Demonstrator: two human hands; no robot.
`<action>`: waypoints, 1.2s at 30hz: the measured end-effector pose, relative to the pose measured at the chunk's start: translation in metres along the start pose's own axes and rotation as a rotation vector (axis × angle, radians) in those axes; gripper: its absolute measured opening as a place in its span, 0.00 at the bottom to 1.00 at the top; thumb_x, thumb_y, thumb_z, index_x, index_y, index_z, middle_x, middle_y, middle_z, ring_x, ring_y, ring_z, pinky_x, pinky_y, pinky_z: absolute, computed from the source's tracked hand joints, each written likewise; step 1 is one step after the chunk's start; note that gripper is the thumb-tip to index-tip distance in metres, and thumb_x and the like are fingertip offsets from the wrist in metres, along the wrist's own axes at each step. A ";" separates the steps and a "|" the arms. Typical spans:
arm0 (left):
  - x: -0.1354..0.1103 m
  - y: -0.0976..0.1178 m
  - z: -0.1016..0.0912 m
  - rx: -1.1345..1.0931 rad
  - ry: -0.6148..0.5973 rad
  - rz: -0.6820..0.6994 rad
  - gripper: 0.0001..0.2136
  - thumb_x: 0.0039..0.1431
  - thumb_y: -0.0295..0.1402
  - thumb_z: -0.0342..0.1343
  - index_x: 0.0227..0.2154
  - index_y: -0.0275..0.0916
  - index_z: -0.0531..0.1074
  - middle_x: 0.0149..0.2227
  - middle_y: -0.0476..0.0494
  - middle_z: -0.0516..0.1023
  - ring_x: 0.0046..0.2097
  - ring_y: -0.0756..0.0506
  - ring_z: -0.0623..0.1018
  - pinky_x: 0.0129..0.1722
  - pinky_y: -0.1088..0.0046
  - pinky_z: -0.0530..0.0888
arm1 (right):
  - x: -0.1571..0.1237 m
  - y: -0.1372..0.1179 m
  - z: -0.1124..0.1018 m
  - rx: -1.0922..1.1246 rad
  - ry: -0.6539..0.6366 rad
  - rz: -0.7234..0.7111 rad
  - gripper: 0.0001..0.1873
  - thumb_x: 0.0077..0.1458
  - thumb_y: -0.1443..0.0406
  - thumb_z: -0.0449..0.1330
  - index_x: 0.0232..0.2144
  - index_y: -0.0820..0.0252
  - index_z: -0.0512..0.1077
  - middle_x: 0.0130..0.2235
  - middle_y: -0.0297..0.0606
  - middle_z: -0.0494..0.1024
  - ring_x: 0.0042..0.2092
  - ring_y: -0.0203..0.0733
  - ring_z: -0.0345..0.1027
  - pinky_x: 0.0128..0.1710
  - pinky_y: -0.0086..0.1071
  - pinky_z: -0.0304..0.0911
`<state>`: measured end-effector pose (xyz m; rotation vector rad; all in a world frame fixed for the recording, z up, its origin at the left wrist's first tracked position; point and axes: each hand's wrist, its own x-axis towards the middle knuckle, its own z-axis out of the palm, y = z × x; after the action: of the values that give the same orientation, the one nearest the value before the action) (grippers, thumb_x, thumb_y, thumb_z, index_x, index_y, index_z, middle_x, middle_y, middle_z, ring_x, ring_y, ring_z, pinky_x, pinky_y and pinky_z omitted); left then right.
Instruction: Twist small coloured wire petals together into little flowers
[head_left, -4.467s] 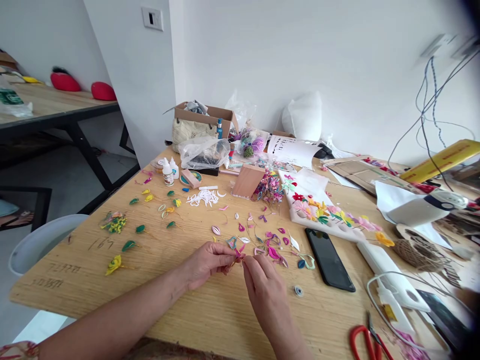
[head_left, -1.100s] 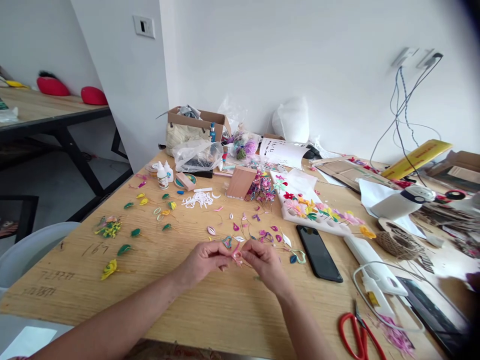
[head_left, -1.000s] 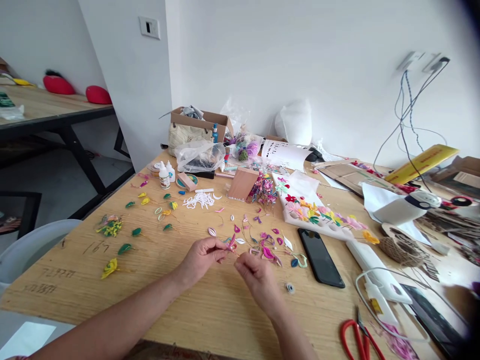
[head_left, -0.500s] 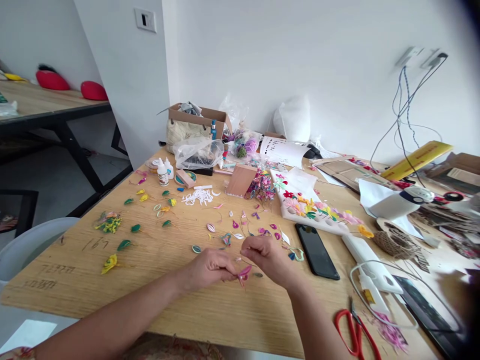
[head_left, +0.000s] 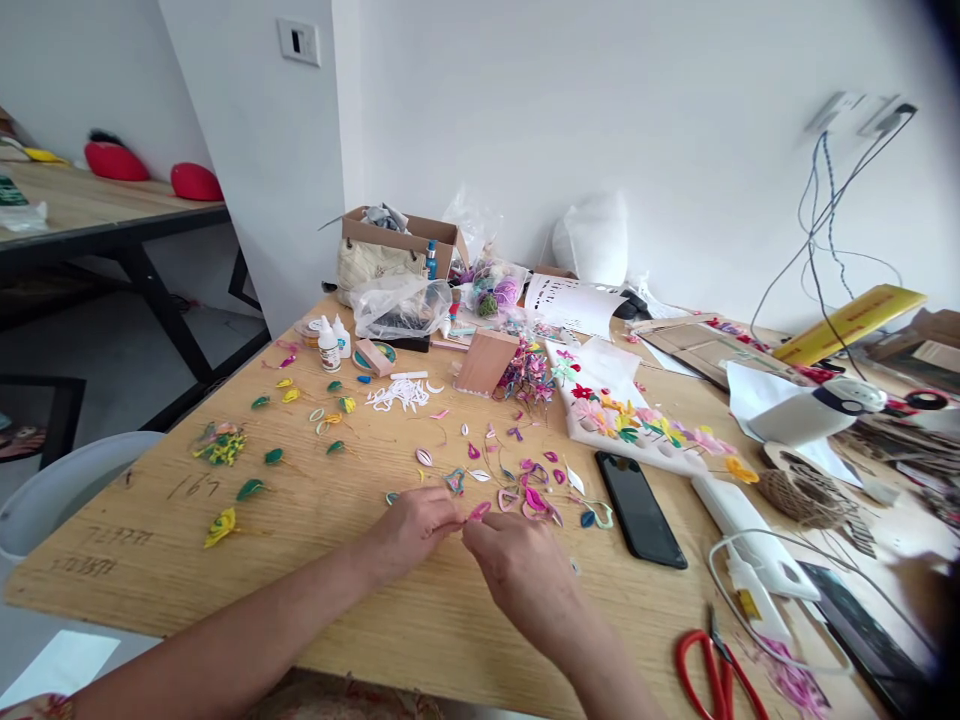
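Slim, bright pink, petal-shaped piece [head_left: 478, 512] shows between the fingertips of both hands, over the near middle of the pale wooden tabletop [head_left: 390, 630]. The left hand [head_left: 420, 525] has its thumb and fingers pinched together on the piece's left end. The right hand [head_left: 521, 565] curls in just beside the piece's near edge; its fingertips are hidden, so whether they clamp anything cannot be told. Loose magenta petal-shaped loops [head_left: 534, 498] lie to the right of the piece, and a black rectangular phone [head_left: 641, 510] farther right.
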<state>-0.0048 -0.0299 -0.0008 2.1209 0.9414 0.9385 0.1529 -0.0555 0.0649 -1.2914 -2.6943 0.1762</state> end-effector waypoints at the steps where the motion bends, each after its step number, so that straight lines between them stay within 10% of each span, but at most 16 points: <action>1: -0.001 0.000 0.001 0.002 -0.056 0.037 0.11 0.56 0.29 0.47 0.28 0.36 0.75 0.27 0.43 0.74 0.31 0.47 0.72 0.31 0.74 0.67 | 0.002 0.006 -0.005 0.025 -0.005 -0.010 0.11 0.49 0.76 0.49 0.21 0.60 0.65 0.21 0.33 0.67 0.23 0.33 0.57 0.22 0.27 0.41; 5: -0.003 0.006 0.000 -0.274 -0.163 -0.013 0.08 0.53 0.31 0.52 0.29 0.37 0.76 0.27 0.44 0.75 0.30 0.48 0.72 0.31 0.76 0.67 | 0.008 0.036 -0.003 0.377 0.027 0.036 0.11 0.53 0.71 0.50 0.20 0.61 0.65 0.20 0.31 0.67 0.24 0.33 0.59 0.24 0.25 0.48; 9: -0.001 0.007 -0.002 -0.629 0.033 -0.335 0.07 0.48 0.33 0.57 0.26 0.35 0.75 0.22 0.48 0.72 0.24 0.51 0.69 0.25 0.77 0.65 | 0.006 0.044 0.030 0.753 0.139 0.159 0.12 0.55 0.64 0.50 0.22 0.61 0.65 0.22 0.31 0.67 0.25 0.33 0.60 0.24 0.24 0.52; 15: 0.004 0.005 -0.002 -0.402 0.187 -0.353 0.05 0.50 0.28 0.54 0.26 0.34 0.74 0.22 0.49 0.72 0.26 0.51 0.69 0.28 0.77 0.66 | -0.007 0.004 0.049 0.307 0.167 0.144 0.13 0.54 0.71 0.47 0.20 0.61 0.63 0.20 0.31 0.65 0.23 0.32 0.57 0.23 0.25 0.46; 20: 0.000 0.005 0.002 -0.035 0.032 -0.049 0.10 0.56 0.28 0.48 0.28 0.35 0.75 0.26 0.44 0.74 0.30 0.48 0.71 0.30 0.74 0.66 | -0.007 -0.005 0.014 -0.005 0.090 0.051 0.10 0.49 0.75 0.50 0.22 0.60 0.66 0.21 0.33 0.68 0.23 0.33 0.58 0.22 0.27 0.41; 24: -0.004 0.007 0.004 -0.070 -0.144 0.089 0.11 0.57 0.30 0.47 0.29 0.38 0.76 0.28 0.43 0.76 0.32 0.47 0.73 0.33 0.74 0.67 | 0.001 0.019 -0.006 0.218 0.054 0.042 0.12 0.53 0.72 0.49 0.20 0.60 0.65 0.21 0.32 0.67 0.24 0.33 0.58 0.23 0.26 0.45; 30: -0.003 0.010 0.000 -0.651 -0.039 -0.296 0.08 0.48 0.35 0.57 0.28 0.35 0.76 0.23 0.46 0.74 0.24 0.51 0.70 0.25 0.77 0.67 | 0.002 0.047 0.033 0.826 0.195 0.249 0.12 0.52 0.62 0.51 0.20 0.60 0.63 0.20 0.30 0.62 0.24 0.33 0.56 0.23 0.25 0.51; 36: 0.003 0.007 -0.003 -0.576 0.190 -0.413 0.06 0.48 0.31 0.56 0.27 0.34 0.75 0.23 0.48 0.73 0.25 0.51 0.69 0.26 0.76 0.66 | -0.011 0.011 0.055 0.524 0.165 0.233 0.13 0.54 0.67 0.47 0.19 0.60 0.62 0.19 0.30 0.63 0.23 0.32 0.55 0.22 0.25 0.48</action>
<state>-0.0037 -0.0309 0.0076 1.3150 1.0019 1.0483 0.1579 -0.0591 0.0082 -1.3631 -2.1459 0.7126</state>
